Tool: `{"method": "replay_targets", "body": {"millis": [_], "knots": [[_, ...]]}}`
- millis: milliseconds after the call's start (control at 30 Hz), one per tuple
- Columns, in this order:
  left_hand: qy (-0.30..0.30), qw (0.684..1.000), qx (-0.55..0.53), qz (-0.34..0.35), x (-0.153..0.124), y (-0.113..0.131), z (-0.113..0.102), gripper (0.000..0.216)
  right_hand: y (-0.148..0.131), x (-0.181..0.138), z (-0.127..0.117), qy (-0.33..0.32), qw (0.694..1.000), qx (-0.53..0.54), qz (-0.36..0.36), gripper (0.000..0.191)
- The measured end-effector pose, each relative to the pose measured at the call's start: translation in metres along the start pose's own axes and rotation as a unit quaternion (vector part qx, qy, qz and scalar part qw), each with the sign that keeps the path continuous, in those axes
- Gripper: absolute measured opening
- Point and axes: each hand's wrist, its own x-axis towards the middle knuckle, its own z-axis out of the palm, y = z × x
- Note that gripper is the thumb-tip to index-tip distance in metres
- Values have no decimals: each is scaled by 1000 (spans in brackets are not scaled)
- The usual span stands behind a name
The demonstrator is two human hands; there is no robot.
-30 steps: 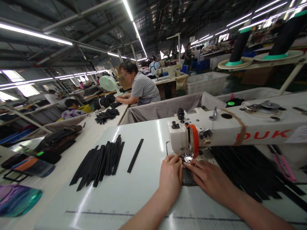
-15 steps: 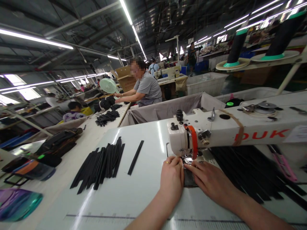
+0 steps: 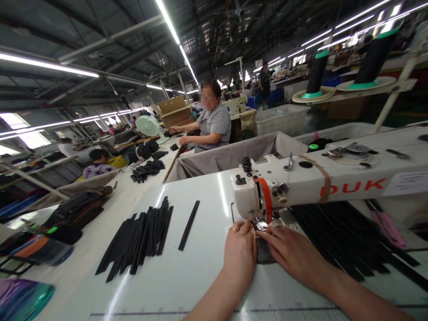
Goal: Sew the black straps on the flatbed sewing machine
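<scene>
My left hand [image 3: 240, 245] is closed, fingertips pressed together just left of the presser foot [image 3: 261, 225] of a white sewing machine [image 3: 301, 183]. Whatever it pinches is hidden behind the fingers. From the other side, my right hand [image 3: 290, 249] reaches to the same spot, its index finger by the foot and the other fingers bent; anything in them is too small to make out. Between the hands shows a dark metal plate [image 3: 265, 252]. Left of them lie a single black strip [image 3: 189, 225] and a pile of black strips [image 3: 142, 240].
More black strips [image 3: 337, 240] and pink-handled snips [image 3: 389, 227] lie under the machine arm. Black thread cones [image 3: 317, 76] stand at upper right. Across a cloth-lined bin [image 3: 227, 156], a co-worker [image 3: 214, 120] sits by a green fan [image 3: 149, 126]. A ruler strip [image 3: 160, 315] runs along the front.
My hands stay by the presser foot with little visible change. The view has shifted slightly. The co-worker has become more upright, arms drawn back from the dark pile.
</scene>
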Motion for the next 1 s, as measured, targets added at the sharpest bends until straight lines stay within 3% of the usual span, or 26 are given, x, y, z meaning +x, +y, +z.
{"method": "replay_targets", "body": {"millis": [533, 700, 767, 867, 933, 1000], "knots": [[-1, 998, 62, 26, 3, -1, 4, 23, 0, -1, -1, 14, 999, 30, 6, 33], [-25, 997, 68, 29, 2, -11, -2, 19, 5, -4, 5, 66, 997, 4, -38, 33], [-22, 995, 98, -14, -2, -31, -15, 24, 9, -5, 8, 95, 994, -6, -53, 32], [10, 966, 193, -170, -14, -75, -46, 47, 13, -6, 11, 118, 991, -2, -58, 31], [19, 939, 237, -249, -21, -102, -66, 47, 13, -6, 11, 116, 992, 5, -56, 32], [33, 931, 247, -268, -20, -117, -76, 42, 12, -5, 10, 105, 993, 6, -55, 33]]}}
